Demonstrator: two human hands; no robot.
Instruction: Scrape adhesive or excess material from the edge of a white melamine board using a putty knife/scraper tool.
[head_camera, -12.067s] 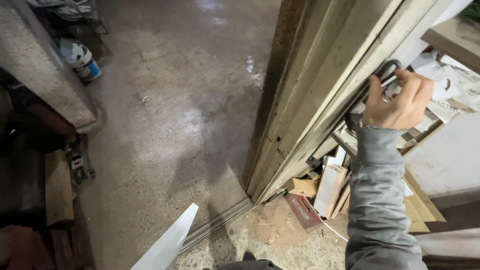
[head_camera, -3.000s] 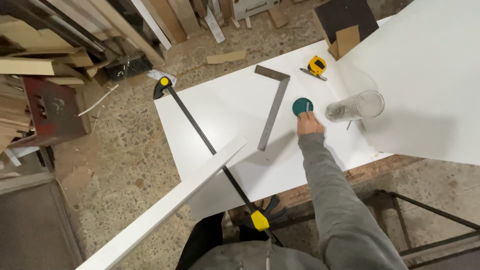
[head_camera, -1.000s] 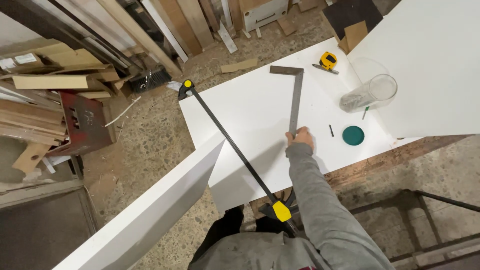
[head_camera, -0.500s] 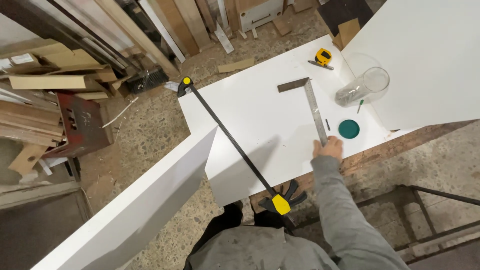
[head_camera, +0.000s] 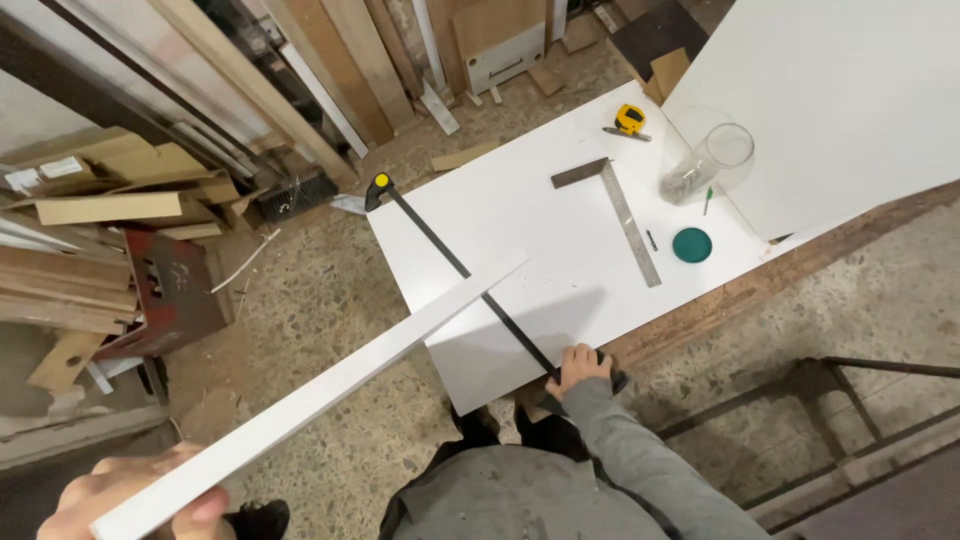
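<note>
**Two hands, two loads at the white panel**

Two hands were busy, each closed on something different. From the head camera — the only view — the left hand (head_camera: 135, 495) was wrapped around the near end of a long white board (head_camera: 340, 375), whose far end reached out over the white panel (head_camera: 540, 235) and crossed above the bar clamp (head_camera: 462, 270). The right hand (head_camera: 578, 368) was curled around the clamp's handle end at the panel's near edge; the yellow-capped far end hung past the opposite edge.

What worried me was the board. Held by one end only, it looked ready to sag or swing, and I reckoned a dip could knock the clamp bar or scrape the panel face. If the clamp slid while the grip shifted, it might also drag toward the steel square (head_camera: 620, 215).

Counting what lay on the panel: one bar clamp, one steel square, one green lid (head_camera: 692, 244), one clear jar (head_camera: 706, 164) on its side, one yellow tape measure (head_camera: 629, 119), and one green pencil (head_camera: 707, 200). A second white sheet (head_camera: 850, 100) lay to the right.
</note>
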